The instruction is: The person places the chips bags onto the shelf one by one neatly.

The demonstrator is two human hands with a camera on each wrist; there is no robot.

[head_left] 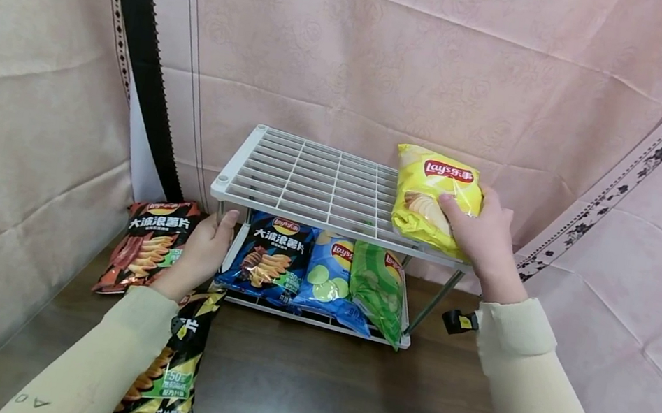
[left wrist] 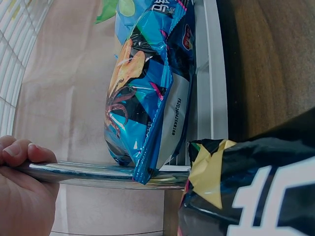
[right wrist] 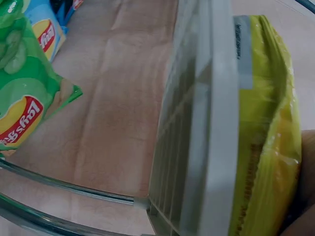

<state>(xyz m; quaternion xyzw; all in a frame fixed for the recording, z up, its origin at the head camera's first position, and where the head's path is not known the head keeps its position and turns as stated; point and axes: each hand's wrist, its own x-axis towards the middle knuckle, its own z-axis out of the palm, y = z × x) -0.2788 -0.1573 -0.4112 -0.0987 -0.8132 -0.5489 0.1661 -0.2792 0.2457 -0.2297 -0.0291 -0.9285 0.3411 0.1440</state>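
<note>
The right hand (head_left: 483, 231) grips the yellow bag (head_left: 434, 196), rack (head_left: 328, 224) beneath; the left hand (head_left: 205, 245) grips a post (left wrist: 98, 173), red bag (head_left: 150, 245) to its left.

We see soft, fairly even light in the head view, though we cannot place its source. A pale sheen lies on the near part of the table (head_left: 278, 404), and a soft shadow darkens it toward the right. In the left wrist view, the metal post (left wrist: 98, 172) gleams with reflections (the small print on the blue bag (left wrist: 142, 93) is legible to us). The right wrist view looks dimmer: the rack (right wrist: 219, 123) blurs along its nearest edge, and glare flecks the yellow bag (right wrist: 268, 137).
</note>
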